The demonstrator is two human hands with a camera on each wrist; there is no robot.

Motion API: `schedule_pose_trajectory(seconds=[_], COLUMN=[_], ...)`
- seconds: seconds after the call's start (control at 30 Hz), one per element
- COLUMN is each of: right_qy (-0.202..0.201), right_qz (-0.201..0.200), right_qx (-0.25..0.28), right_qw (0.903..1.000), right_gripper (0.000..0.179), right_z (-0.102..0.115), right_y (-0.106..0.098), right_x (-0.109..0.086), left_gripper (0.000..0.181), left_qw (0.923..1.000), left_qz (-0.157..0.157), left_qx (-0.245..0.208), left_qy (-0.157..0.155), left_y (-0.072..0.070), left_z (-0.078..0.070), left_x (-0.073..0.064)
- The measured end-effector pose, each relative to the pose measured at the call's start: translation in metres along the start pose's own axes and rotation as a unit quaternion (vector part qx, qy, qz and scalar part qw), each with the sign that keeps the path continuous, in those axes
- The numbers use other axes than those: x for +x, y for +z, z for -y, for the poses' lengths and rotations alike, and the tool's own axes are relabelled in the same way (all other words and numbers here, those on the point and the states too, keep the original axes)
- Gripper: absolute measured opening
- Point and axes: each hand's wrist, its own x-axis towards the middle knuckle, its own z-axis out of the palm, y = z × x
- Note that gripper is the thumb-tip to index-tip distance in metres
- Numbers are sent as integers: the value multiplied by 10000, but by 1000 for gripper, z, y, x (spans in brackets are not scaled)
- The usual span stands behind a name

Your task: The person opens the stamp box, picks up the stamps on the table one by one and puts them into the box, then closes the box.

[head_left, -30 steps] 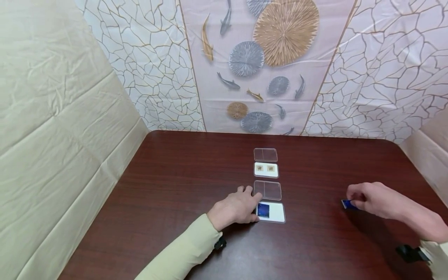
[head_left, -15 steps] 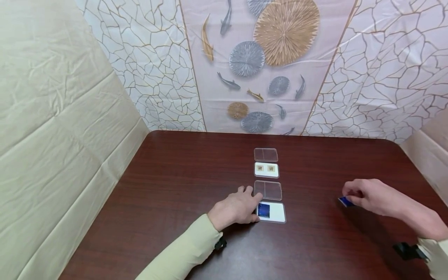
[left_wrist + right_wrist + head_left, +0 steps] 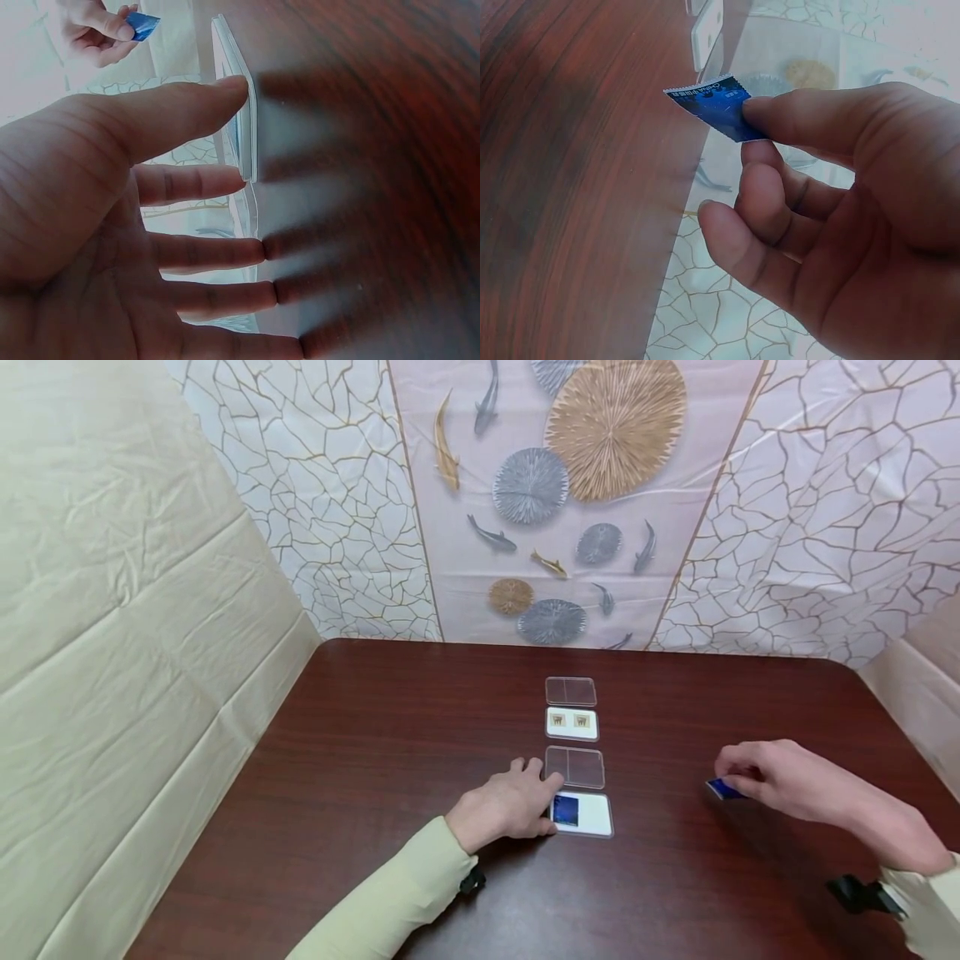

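Between thumb and forefinger, my right hand (image 3: 780, 781) pinches a blue postage stamp (image 3: 720, 109) with perforated edges and small print. It is held above the table, to the right of the cases. My left hand (image 3: 510, 806) lies spread with straight fingers, thumb and forefinger touching the left side of the nearest case base (image 3: 596, 815). That base has a white insert, with another blue stamp (image 3: 566, 811) on its left half. Its right half is bare white. In the left wrist view, the thumb is against the edge of the case (image 3: 251, 127) and the other fingertips touch the table.
Beyond the near base lies a clear divided lid (image 3: 585, 768). Farther back, a second case base (image 3: 572, 735) holds two tan stamps (image 3: 581, 721), and another clear lid (image 3: 570, 692) lies behind it. A patterned cloth (image 3: 555, 527) hangs behind the dark wooden table (image 3: 375, 735).
My right hand has moved left with the pinched stamp, closer to the cases. The left hand has stayed at the near case base.
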Motion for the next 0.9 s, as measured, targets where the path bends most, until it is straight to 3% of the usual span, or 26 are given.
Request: schedule_pose_trajectory(seconds=[0.23, 0.9], right_qy=[-52, 241], right_qz=[-94, 224], right_qx=[30, 254], right_qw=[9999, 9991], right_gripper=[25, 21], right_z=[6, 26], right_y=[0, -1], right_x=[3, 19], left_gripper=[53, 51], left_qw=[10000, 10000], left_qz=[-12, -33], left_qx=[16, 37], left_qy=[7, -1], left_y=[1, 2], left_z=[0, 1], left_x=[1, 1])
